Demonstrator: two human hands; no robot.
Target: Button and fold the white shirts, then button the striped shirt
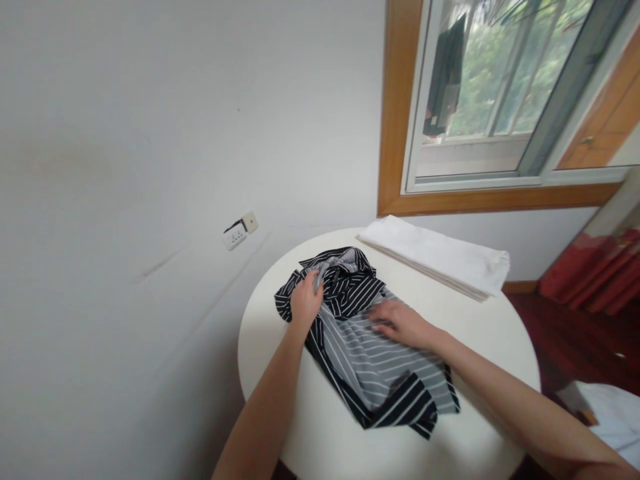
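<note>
A black shirt with white stripes [360, 360] lies crumpled on a round white table [265, 373], its grey inner side partly turned outward. The far end is bunched up, and a dark striped flap is folded over at the near end. At the bunched part, my left hand [306, 300] has its fingers closed on the fabric. My right hand [400, 323], slightly blurred, rests on or just above the grey side with its fingers apart and nothing visibly gripped.
Folded white cloth [435, 257] lies along the table's far right edge. The wall [150, 167] with a socket [235, 236] borders the table on the left, below a wood-framed window [395, 120]. At lower right are a white object [607, 413] and a red curtain [595, 270].
</note>
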